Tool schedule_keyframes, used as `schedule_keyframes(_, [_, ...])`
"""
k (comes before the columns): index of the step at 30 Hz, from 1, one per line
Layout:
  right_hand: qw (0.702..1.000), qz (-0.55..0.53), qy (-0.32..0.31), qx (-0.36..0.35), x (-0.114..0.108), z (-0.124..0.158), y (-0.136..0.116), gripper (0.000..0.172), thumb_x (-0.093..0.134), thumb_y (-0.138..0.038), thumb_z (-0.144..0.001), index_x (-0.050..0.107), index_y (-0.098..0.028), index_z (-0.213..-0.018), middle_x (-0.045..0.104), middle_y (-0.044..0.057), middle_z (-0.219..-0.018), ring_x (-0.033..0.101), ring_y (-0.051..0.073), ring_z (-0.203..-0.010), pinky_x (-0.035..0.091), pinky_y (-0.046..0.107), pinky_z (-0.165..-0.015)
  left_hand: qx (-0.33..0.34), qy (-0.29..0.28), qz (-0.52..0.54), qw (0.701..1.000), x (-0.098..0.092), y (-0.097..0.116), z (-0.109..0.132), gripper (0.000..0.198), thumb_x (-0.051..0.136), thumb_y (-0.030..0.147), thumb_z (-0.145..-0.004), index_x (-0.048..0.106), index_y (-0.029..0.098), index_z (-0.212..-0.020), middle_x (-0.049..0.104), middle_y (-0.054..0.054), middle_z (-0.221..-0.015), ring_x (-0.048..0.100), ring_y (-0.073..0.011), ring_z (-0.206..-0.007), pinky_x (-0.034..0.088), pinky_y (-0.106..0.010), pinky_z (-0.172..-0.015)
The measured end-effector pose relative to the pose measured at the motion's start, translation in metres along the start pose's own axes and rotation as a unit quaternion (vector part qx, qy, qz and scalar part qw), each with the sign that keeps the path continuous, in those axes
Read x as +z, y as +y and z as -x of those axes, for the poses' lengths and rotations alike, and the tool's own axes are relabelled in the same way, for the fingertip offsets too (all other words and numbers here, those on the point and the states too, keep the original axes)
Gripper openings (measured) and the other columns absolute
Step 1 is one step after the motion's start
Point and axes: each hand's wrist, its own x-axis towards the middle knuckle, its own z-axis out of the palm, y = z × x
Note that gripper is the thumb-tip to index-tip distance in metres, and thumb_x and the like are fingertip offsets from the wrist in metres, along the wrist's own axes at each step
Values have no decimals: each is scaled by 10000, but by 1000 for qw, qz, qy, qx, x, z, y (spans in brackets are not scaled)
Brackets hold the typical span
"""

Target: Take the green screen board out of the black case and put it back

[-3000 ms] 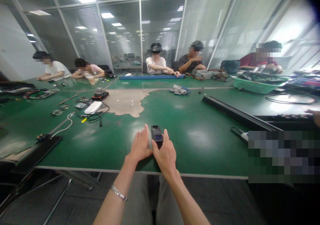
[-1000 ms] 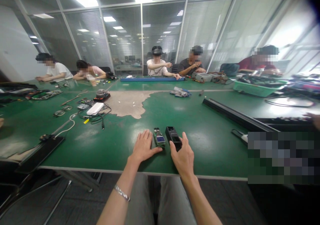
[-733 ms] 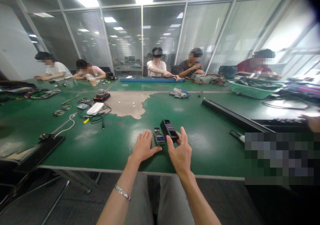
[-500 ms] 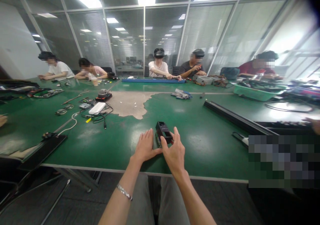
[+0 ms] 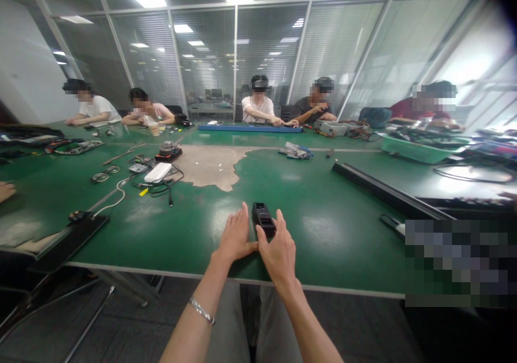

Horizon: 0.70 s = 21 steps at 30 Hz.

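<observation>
A black, oblong plastic housing (image 5: pixel 264 215) with rectangular openings in its top lies on the green table in front of me. My right hand (image 5: pixel 278 250) is at its near end, thumb along the left side and fingers along the right, with the housing between them. To the left, my left hand (image 5: pixel 235 234) is held with fingers stretched out and thumb spread toward the housing's near end. Nothing is in that hand. The housing's underside and near end are hidden.
Left of centre lie a white adapter (image 5: pixel 158 173) with dark cables and eyeglasses (image 5: pixel 105 174). Gloves (image 5: pixel 296 151) rest farther back. A long black bar (image 5: pixel 383 190) and a green basket (image 5: pixel 420 148) of cables are at right. Several people sit around the table.
The housing has turned down flatter, so the green circuit board on its left side no longer shows. My left hand has shifted slightly off to the side of it.
</observation>
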Motion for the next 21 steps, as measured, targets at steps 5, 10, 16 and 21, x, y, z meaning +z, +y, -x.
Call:
schedule_keyframes(5, [1000,2,-2,4,4,7,6,735,529,-432,-890,288,-82,-1490,642,190,-1221,617,300,-1089,494,442,-922,7,14,-2,1000,-1,2,2,1088,569,420,-799,-200,107,-1502,229,-204,-1573,214,-316,-1456,137,-535,-1180])
schedule_keyframes(10, [1000,10,1,-1,4,10,8,739,539,-419,-885,288,-75,-1489,612,202,-1272,611,298,-1099,495,439,-926,8,13,-7,1000,-1,3,1,1064,553,421,-806,-183,104,-1507,245,-200,-1568,225,-313,-1451,156,-537,-1176])
schedule_keyframes(16, [1000,12,11,1,2,9,6,709,539,-420,-883,328,-88,-1474,612,191,-1279,613,290,-1080,500,429,-914,3,2,-12,1000,-2,3,1,1079,561,423,-796,-187,101,-1505,257,-201,-1564,228,-312,-1452,143,-532,-1179])
schedule_keyframes(21, [1000,11,14,-3,1,10,7,687,518,-422,-892,346,-79,-1462,599,197,-1296,600,289,-1100,492,435,-926,-4,-5,-17,1000,-2,4,0,1095,568,435,-787,-190,102,-1505,243,-200,-1570,221,-319,-1454,139,-533,-1179])
